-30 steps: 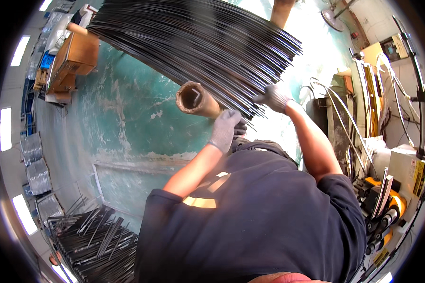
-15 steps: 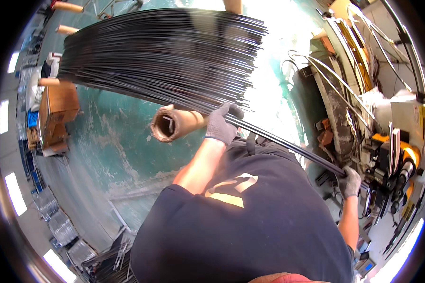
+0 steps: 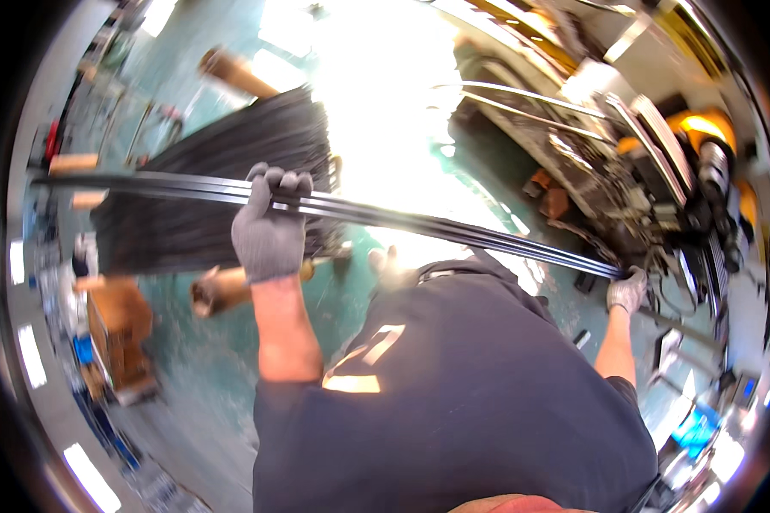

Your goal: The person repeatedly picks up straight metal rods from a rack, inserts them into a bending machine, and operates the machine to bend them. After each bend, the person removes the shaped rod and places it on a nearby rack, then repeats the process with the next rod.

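Several long, thin black strips [image 3: 470, 231] run across in front of my body in one narrow bundle. My left hand [image 3: 269, 235], in a grey glove, has its fingers curled around the bundle left of my body. At the bundle's right end my gloved right hand [image 3: 628, 291] is closed on the strips. Beyond my left hand, the far end reaches out over a large pile of similar black strips [image 3: 167, 244], which is blurred. Cardboard tubes stick out from under the pile, the nearest tube [image 3: 216, 292] beside my left forearm.
A brown cardboard box [image 3: 118, 316] stands at the left. To the right is a machine with a yellow part [image 3: 701, 128], and pale hoses [image 3: 535, 98] cross near it. Another tube [image 3: 235, 73] lies at the far side of the pile on the green floor [image 3: 197, 368].
The bundle has been lifted off the pile's near edge and now stands apart above it. My left hand has moved left and up with it. The view has turned to the right.
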`<state>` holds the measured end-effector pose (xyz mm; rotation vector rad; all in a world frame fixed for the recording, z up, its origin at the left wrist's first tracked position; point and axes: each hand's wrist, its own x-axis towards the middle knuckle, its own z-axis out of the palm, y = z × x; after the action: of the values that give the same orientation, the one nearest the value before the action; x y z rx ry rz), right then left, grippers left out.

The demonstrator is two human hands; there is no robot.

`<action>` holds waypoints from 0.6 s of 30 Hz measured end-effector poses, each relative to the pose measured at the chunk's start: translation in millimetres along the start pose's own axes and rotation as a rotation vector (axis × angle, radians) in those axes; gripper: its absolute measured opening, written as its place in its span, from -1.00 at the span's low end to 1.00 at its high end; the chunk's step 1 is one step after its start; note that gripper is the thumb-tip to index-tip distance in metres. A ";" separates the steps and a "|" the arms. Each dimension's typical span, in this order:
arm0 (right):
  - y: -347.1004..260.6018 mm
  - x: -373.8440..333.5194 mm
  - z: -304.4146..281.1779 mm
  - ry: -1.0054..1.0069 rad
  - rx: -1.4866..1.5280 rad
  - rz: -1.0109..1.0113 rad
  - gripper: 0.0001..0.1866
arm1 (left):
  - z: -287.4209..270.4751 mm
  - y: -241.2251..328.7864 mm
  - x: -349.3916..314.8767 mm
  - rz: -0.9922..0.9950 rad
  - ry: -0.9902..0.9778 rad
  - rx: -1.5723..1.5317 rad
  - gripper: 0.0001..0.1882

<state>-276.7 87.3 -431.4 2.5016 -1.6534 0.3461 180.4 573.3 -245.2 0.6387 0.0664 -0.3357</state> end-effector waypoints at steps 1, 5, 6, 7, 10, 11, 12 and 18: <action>19.0 1.5 24.0 -0.261 0.440 0.289 -0.68 | 20.7 -24.2 0.7 -0.031 -0.027 0.009 -0.78; -41.8 6.2 -25.8 -0.560 2.427 0.921 -0.70 | 64.6 -127.0 -0.7 -0.126 -0.036 0.072 -0.75; -43.5 4.6 -16.2 -0.493 2.495 0.995 -0.69 | 79.8 -149.5 2.1 -0.200 -0.071 0.065 -0.75; -45.8 2.8 -2.1 -0.423 2.565 1.069 -0.67 | 90.1 -169.1 7.3 -0.255 -0.157 0.099 -0.74; -39.2 25.3 11.5 -0.132 2.526 1.170 -0.83 | 132.6 -196.4 20.6 -0.359 -0.335 0.163 -0.71; -34.7 34.4 2.1 -0.077 2.472 1.114 -0.81 | 146.5 -198.9 30.1 -0.351 -0.385 0.196 -0.70; -30.2 44.1 -10.9 -0.032 2.410 1.100 -0.79 | 157.2 -198.5 44.3 -0.340 -0.434 0.222 -0.69; 27.3 93.4 -40.1 0.449 2.193 1.164 -0.84 | 182.5 -188.7 160.4 -0.362 -0.604 0.041 -0.53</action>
<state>-271.5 2.4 -369.4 -0.0983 0.9751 -1.5031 262.4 277.1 -233.1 0.5424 -0.4079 -0.8692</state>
